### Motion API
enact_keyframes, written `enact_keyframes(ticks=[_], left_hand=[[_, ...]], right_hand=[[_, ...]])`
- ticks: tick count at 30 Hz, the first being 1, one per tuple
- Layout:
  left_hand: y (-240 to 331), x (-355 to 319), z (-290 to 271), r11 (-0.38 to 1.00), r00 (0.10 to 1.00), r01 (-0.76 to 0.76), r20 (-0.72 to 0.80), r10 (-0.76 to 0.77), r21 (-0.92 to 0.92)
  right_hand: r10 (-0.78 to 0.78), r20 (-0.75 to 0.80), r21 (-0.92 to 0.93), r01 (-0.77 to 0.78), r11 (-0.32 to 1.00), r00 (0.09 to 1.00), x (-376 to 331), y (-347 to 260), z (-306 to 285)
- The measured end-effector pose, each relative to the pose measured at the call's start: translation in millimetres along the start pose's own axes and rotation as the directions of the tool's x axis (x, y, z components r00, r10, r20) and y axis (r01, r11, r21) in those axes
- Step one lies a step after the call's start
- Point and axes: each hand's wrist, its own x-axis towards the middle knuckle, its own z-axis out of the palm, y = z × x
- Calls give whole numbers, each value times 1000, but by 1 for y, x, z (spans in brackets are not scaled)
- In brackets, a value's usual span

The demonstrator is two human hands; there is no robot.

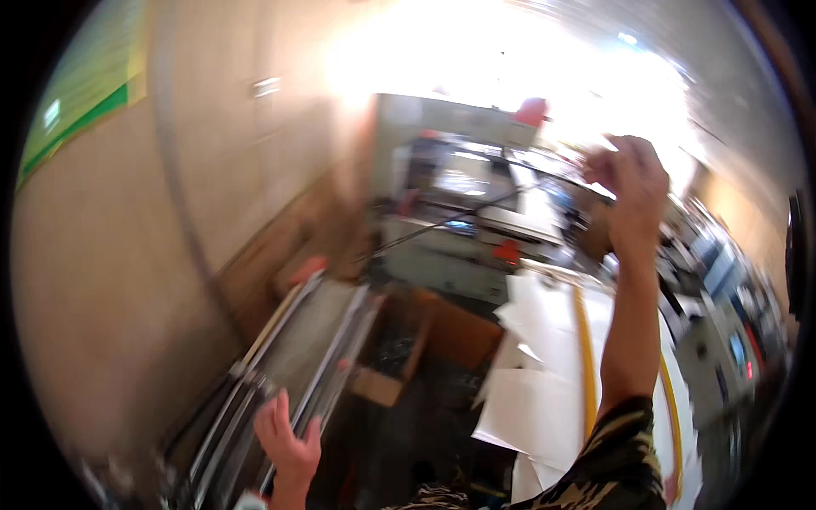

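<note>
My left hand [291, 440] is at the lower left with its fingers spread and nothing in them. It hovers over or beside a long metal-railed frame [316, 327]; whether it touches the rail I cannot tell. My right hand [633, 178] is raised at the upper right, arm stretched forward in a camouflage sleeve [614, 455]. Its fingers are curled together, blurred against the bright light, and anything between them is hidden. Just below and left of those fingers runs a thin dark bar [557, 176]. Under the right forearm lie large white sheets [544, 404] with yellow strips [585, 357] along them.
An open cardboard box [378, 384] stands on the floor between the frame and the sheets. Ahead is a grey-green machine [442, 259] with a red part [507, 252]. A control box [718, 361] with a small screen is at the right. A plain wall [102, 280] bounds the left.
</note>
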Motion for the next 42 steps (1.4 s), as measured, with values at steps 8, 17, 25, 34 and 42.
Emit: enact_keyframes(ticks=[8, 17, 25, 34, 42], left_hand=[[-20, -34, -172, 828, 850, 174, -506, 147, 533], [24, -386, -303, 306, 538, 679, -169, -826, 667], [-41, -538, -365, 107, 267, 770, -165, -949, 628], [-83, -610, -418, 386, 480, 635, 49, -876, 669], [-100, -589, -471, 512, 408, 819, 366, -836, 258]], right_hand=[[514, 399, 603, -640, 477, 759, -169, 36, 120], [261, 920, -289, -956, -53, -292, -543, -75, 211], [258, 773, -553, -815, -173, -580, -684, -168, 174], [491, 594, -664, -733, -149, -637, -710, -211, 197], [508, 755, -467, -884, -27, -415, -639, -239, 227]])
